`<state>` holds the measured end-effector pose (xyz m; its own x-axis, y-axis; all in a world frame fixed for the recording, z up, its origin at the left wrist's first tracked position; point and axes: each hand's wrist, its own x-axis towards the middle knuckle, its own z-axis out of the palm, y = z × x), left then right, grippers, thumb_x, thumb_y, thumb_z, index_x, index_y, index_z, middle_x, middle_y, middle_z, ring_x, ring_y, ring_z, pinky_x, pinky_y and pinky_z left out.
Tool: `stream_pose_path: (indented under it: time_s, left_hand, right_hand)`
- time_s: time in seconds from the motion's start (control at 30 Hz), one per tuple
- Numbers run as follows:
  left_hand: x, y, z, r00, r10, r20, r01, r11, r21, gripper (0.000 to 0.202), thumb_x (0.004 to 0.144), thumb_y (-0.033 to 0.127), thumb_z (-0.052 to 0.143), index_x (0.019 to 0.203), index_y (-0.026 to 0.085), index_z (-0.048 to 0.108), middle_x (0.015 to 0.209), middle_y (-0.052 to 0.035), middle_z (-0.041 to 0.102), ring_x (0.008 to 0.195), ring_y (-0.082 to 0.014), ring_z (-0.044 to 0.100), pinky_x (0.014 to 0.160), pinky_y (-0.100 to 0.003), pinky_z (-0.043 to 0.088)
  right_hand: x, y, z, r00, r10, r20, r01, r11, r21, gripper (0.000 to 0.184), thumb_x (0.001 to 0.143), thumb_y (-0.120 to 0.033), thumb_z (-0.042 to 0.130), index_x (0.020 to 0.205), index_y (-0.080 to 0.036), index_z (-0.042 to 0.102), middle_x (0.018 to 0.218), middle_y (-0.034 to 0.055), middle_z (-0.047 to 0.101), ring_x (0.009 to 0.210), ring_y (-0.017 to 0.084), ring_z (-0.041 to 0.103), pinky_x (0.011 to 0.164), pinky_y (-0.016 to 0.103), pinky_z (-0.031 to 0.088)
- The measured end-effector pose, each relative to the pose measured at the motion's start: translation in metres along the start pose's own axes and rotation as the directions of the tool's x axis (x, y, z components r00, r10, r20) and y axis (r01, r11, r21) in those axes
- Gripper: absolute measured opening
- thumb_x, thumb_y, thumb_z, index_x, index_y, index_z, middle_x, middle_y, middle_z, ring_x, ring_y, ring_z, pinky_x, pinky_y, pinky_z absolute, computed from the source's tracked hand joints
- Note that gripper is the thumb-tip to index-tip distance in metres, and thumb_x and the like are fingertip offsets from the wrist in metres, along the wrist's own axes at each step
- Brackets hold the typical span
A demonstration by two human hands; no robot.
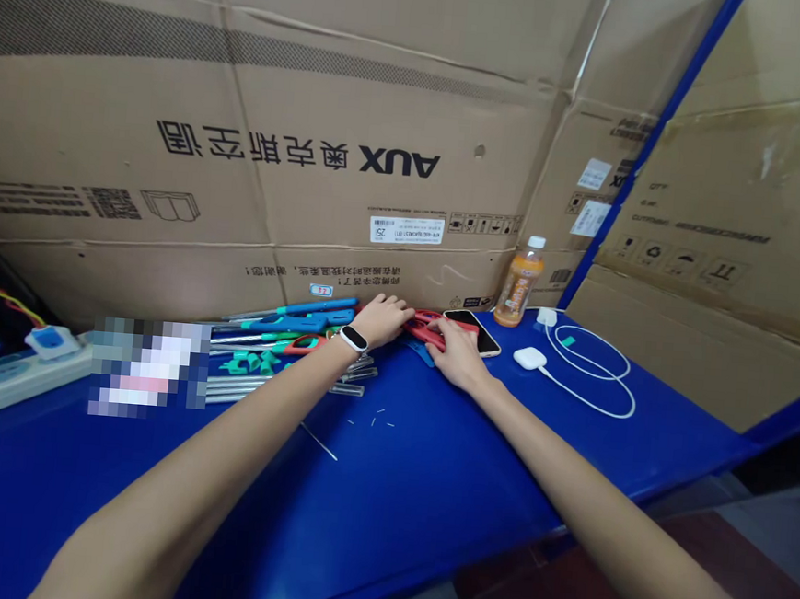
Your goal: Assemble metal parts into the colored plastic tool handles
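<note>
Both my arms reach far across a blue table (428, 468) to its back edge. My left hand (383, 319), with a white band on the wrist, lies flat with fingers stretched over a pile of long tools (279, 336) with blue, green and red handles. My right hand (457, 352) rests palm down on a red-handled tool (424, 327), its fingers touching the edge of a phone (475, 329) lying face up. Whether either hand grips anything under the palm is hidden.
Large cardboard boxes (280, 142) wall off the back and right. An orange drink bottle (519, 285) stands at the back. A white charger with coiled cable (588, 370) lies to the right. A power strip (13, 371) sits at the left edge.
</note>
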<state>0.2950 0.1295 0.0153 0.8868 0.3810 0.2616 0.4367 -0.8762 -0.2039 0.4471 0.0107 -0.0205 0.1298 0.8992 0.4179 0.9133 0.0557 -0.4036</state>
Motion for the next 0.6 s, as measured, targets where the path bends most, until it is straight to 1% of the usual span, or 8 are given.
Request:
stream_pose_path:
  time_s: [0.1, 0.17, 0.27, 0.33, 0.4, 0.5, 0.57, 0.6]
  left_hand:
    - [-0.019, -0.007, -0.015, 1.0, 0.005, -0.022, -0.005, 1.0, -0.001, 0.023, 0.089, 0.019, 0.058, 0.112, 0.019, 0.061, 0.111, -0.0123, 0.063, 0.109, -0.0288, 0.056, 0.093, -0.04, 0.038]
    - [-0.04, -0.013, -0.027, 0.999, 0.015, -0.039, -0.016, 1.0, -0.025, 0.024, 0.089, 0.022, 0.061, 0.113, 0.02, 0.061, 0.109, -0.0102, 0.063, 0.105, -0.0276, 0.057, 0.09, -0.038, 0.04]
    - [-0.083, -0.02, -0.044, 0.999, 0.003, -0.05, -0.01, 0.991, -0.135, 0.027, 0.088, 0.025, 0.065, 0.114, 0.02, 0.061, 0.106, -0.0076, 0.063, 0.097, -0.0252, 0.06, 0.084, -0.035, 0.043]
    - [-0.115, -0.024, -0.052, 0.997, -0.038, -0.068, 0.022, 0.973, -0.228, 0.027, 0.087, 0.03, 0.067, 0.112, 0.021, 0.062, 0.106, -0.007, 0.062, 0.094, -0.0242, 0.061, 0.082, -0.034, 0.045]
    - [-0.148, -0.026, -0.057, 0.996, -0.07, -0.06, 0.048, 0.947, -0.318, 0.029, 0.086, 0.031, 0.068, 0.112, 0.02, 0.063, 0.105, -0.0068, 0.06, 0.093, -0.0235, 0.062, 0.081, -0.034, 0.047]
    - [-0.192, -0.027, -0.06, 0.988, -0.142, -0.058, 0.106, 0.904, -0.414, 0.039, 0.085, 0.037, 0.069, 0.12, 0.023, 0.061, 0.115, -0.008, 0.059, 0.101, -0.0239, 0.061, 0.088, -0.035, 0.048]
    - [-0.217, -0.027, -0.061, 0.983, -0.177, -0.056, 0.134, 0.886, -0.443, 0.038, 0.085, 0.04, 0.069, 0.118, 0.024, 0.062, 0.115, -0.0071, 0.063, 0.107, -0.0255, 0.059, 0.092, -0.037, 0.047]
    - [-0.228, -0.027, -0.061, 0.979, -0.195, -0.052, 0.15, 0.874, -0.462, 0.036, 0.084, 0.041, 0.07, 0.116, 0.024, 0.064, 0.114, -0.0068, 0.065, 0.107, -0.0258, 0.059, 0.092, -0.038, 0.047]
  right_hand:
    - [-0.004, -0.006, 0.0, 0.997, -0.055, -0.056, 0.062, 0.989, 0.131, 0.029, 0.083, -0.016, 0.058, 0.112, -0.021, 0.056, 0.118, 0.0099, 0.064, 0.115, 0.027, 0.056, 0.098, 0.05, 0.038]
    - [-0.008, -0.016, -0.001, 0.99, -0.123, -0.068, 0.135, 0.968, 0.21, 0.029, 0.083, -0.017, 0.059, 0.112, -0.021, 0.056, 0.117, 0.009, 0.063, 0.113, 0.025, 0.056, 0.098, 0.047, 0.04]
    - [-0.017, -0.039, 0.001, 0.968, -0.246, -0.058, 0.251, 0.919, 0.303, 0.03, 0.083, -0.017, 0.06, 0.112, -0.02, 0.057, 0.115, 0.0077, 0.062, 0.11, 0.023, 0.057, 0.099, 0.042, 0.042]
    - [-0.024, -0.058, 0.004, 0.95, -0.313, -0.026, 0.302, 0.887, 0.35, 0.029, 0.084, -0.017, 0.06, 0.113, -0.019, 0.057, 0.112, 0.0072, 0.061, 0.105, 0.022, 0.058, 0.097, 0.04, 0.044]
    - [-0.031, -0.077, 0.009, 0.927, -0.375, 0.014, 0.34, 0.853, 0.395, 0.03, 0.084, -0.016, 0.061, 0.114, -0.02, 0.057, 0.111, 0.0071, 0.061, 0.104, 0.021, 0.058, 0.095, 0.04, 0.045]
    - [-0.038, -0.106, 0.019, 0.889, -0.453, 0.069, 0.377, 0.809, 0.452, 0.031, 0.084, -0.015, 0.062, 0.114, -0.021, 0.057, 0.114, 0.0066, 0.061, 0.107, 0.021, 0.057, 0.096, 0.04, 0.044]
    - [-0.039, -0.124, 0.026, 0.863, -0.494, 0.106, 0.394, 0.79, 0.471, 0.03, 0.084, -0.015, 0.062, 0.114, -0.021, 0.058, 0.113, 0.0063, 0.062, 0.106, 0.021, 0.058, 0.095, 0.039, 0.044]
    - [-0.039, -0.132, 0.029, 0.851, -0.51, 0.124, 0.4, 0.783, 0.476, 0.03, 0.084, -0.016, 0.063, 0.113, -0.021, 0.059, 0.112, 0.0063, 0.062, 0.104, 0.021, 0.059, 0.094, 0.039, 0.045]
